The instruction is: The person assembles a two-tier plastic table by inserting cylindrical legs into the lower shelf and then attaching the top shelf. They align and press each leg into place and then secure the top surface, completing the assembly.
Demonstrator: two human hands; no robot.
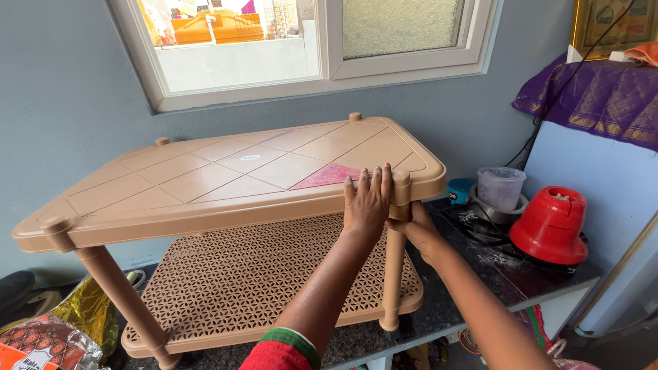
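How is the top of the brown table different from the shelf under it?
The table top is solid, with a pattern of diagonal lines; the lower shelf is full of little holes like a lattice. The top looks wider and hangs past the shelf. The left hand rests flat on the top's edge, while nothing touches the shelf; the right hand wraps around the leg between them. Both are the same tan plastic.

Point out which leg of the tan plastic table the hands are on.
The near right leg: the right hand grips its top, and the left hand presses the tabletop edge beside it. The near left leg is untouched.
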